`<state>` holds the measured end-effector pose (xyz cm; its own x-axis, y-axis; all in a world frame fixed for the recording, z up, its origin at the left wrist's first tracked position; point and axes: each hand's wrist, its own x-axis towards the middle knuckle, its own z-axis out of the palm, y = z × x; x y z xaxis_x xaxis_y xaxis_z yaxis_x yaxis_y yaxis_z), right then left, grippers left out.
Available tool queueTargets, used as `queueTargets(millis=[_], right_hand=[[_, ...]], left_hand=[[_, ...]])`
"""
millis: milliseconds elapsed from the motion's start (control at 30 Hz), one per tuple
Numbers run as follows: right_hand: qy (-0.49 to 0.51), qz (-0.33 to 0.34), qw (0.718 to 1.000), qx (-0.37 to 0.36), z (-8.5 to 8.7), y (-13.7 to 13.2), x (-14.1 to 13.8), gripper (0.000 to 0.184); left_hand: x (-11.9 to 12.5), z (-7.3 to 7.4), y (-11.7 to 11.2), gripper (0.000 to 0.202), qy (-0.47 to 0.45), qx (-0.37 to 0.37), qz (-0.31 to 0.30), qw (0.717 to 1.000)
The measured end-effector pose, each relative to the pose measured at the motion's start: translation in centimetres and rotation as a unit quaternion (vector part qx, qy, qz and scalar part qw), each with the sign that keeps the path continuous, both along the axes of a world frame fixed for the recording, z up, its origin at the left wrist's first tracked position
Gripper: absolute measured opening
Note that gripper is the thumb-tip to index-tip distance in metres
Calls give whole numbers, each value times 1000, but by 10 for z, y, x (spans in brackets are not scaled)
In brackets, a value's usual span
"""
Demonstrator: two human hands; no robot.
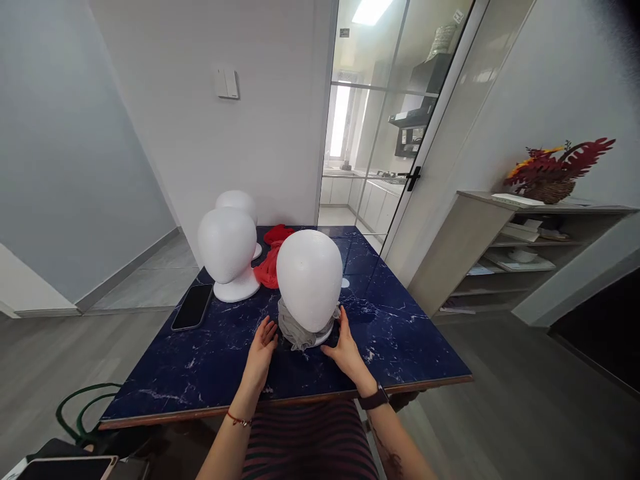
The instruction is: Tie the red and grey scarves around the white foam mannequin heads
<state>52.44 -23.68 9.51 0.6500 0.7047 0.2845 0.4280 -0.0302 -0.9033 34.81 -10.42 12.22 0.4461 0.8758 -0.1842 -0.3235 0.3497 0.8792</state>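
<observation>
Before me on the table is a white foam mannequin head (310, 277), upright on its round base. A grey scarf (295, 328) of thin cloth lies bunched around its neck. My left hand (261, 350) is just left of the scarf, fingers apart and holding nothing. On the other side, my right hand (345, 347) has its thumb and fingers spread beside the base and the scarf's right end; whether the fingertips touch the cloth I cannot tell. Behind the head lies a crumpled red scarf (270, 265), partly hidden.
Two more foam heads stand at the back left, the nearer one (227, 247) overlapping the farther one (237, 199). A smartphone (193, 307) lies by the left edge of the dark blue marbled table (400, 347). A shelf unit (465, 247) and a glass door (370, 120) are beyond.
</observation>
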Motion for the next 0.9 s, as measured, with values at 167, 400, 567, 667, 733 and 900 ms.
queueTargets(millis=[167, 400, 567, 667, 733, 900], right_hand=[[-14, -4, 1000, -22, 11, 5, -12, 126], [-76, -42, 995, -46, 5, 19, -20, 120], [-107, -84, 990, -26, 1, 23, -24, 109], [-126, -86, 988, -17, 3, 23, -23, 106], [-138, -85, 987, -15, 5, 23, -20, 104], [-147, -92, 985, -11, 8, 19, -11, 100]], left_hand=[[9, 6, -1, 72, 16, 24, -31, 999], [14, 16, -3, 64, 4, 43, -50, 998], [19, 16, -4, 61, 10, 27, -44, 999], [21, 15, -4, 60, 13, 20, -48, 999], [23, 15, -4, 59, 3, 17, -55, 998], [29, 16, -5, 58, -11, 22, -73, 997]])
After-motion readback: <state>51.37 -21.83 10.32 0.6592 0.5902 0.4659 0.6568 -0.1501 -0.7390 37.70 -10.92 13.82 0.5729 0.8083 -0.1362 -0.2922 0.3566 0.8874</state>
